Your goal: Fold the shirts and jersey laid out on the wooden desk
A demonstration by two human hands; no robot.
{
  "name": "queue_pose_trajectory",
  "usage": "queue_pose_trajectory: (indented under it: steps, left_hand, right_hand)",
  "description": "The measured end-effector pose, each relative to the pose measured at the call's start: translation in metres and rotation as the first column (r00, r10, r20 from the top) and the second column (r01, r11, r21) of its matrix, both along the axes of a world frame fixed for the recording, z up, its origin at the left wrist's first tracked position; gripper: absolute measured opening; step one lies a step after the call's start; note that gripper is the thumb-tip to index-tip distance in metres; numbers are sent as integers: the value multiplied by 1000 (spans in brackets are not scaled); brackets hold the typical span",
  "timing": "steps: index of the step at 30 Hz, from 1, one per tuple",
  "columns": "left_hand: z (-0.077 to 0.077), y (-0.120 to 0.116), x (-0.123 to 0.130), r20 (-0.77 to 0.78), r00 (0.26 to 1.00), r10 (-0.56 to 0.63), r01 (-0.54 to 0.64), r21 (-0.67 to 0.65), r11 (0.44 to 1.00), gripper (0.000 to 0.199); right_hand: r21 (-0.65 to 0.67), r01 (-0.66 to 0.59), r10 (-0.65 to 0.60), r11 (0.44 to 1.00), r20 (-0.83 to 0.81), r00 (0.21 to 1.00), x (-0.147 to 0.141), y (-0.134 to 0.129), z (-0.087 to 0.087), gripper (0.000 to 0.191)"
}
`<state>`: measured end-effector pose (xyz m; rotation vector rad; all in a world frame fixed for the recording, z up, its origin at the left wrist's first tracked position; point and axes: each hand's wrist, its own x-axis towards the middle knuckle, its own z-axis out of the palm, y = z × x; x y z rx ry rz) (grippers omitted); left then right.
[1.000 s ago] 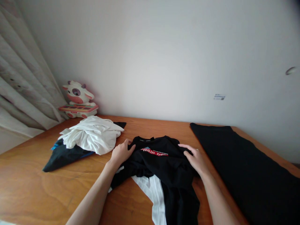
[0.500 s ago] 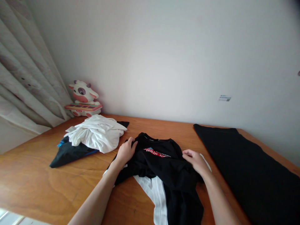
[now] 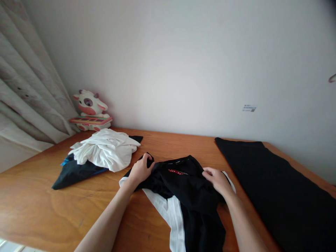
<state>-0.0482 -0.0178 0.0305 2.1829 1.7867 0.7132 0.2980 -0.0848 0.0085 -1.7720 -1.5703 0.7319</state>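
Note:
A black T-shirt (image 3: 193, 187) with white trim and a partly hidden red print lies rumpled in front of me, its collar toward the wall. My left hand (image 3: 141, 171) is closed on the shirt's left shoulder, where a fold of black cloth stands up by the fingers. On the other side, my right hand (image 3: 216, 177) pinches the fabric near the right shoulder, beside a white sleeve edge. White bands run down the lower part of the shirt toward me. The fingertips of both hands are partly hidden in the cloth.
A crumpled white garment (image 3: 106, 148) rests on dark clothing (image 3: 76, 175) at the left. Black folded cloth (image 3: 273, 189) covers the right side of the wooden table (image 3: 34, 196). A cow-shaped toy keyboard (image 3: 90, 115) stands in the back left corner by the curtain (image 3: 26, 87).
The left side of the collar has been pulled up and bunched under my left hand. The red print is now mostly folded away. My right hand stays nearly in place.

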Motion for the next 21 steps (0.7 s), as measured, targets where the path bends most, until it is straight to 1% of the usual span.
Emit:
queue_pose_trajectory:
  steps: [2,4,7,9,11,12,14,16,18,19,20,21]
  left_hand:
    - [2,-1,-2,-15,997,-72,71,-67,995,34]
    - [7,-3,-5,-22,983,-184,179,-131,975,38]
    - [14,-4,-8,10,943,-333,330,-173,928,39]
    - [15,-3,-10,63,928,-367,372,-162,914,36]
    - [15,-1,-11,127,918,-375,392,-152,907,30]
    - [14,0,-11,158,914,-374,397,-155,905,26]
    - [12,1,-11,210,909,-361,398,-175,901,16]
    - [11,2,-10,242,913,-330,378,-189,906,9]
    - [10,2,-8,259,926,-274,325,-182,928,13]
    - [9,2,-7,271,934,-232,283,-170,944,15]
    - [9,3,-6,287,940,-182,232,-151,961,16]
    - [8,3,-5,309,942,-129,175,-125,977,16]
  right_hand:
    - [14,-9,8,1000,60,998,2,1,-2,24]
    - [43,18,-22,999,82,996,3,1,-2,21]
    - [123,76,-81,990,40,996,2,1,0,11]
    - [170,89,-85,981,-32,996,0,0,3,14]
    - [179,97,-78,979,-106,991,-5,-1,8,20]
    - [163,104,-82,981,-136,987,-7,-3,10,22]
    - [101,107,-89,989,-171,981,-11,-5,15,27]
    - [29,50,-45,998,-174,984,-12,-7,18,35]
    - [-4,-48,47,999,-143,989,-11,-7,16,40]
    - [7,-77,78,997,-118,990,-9,-6,14,40]
    - [39,-76,79,996,-92,993,-7,-5,11,39]
    - [89,-43,49,995,-72,996,-6,-3,8,37]
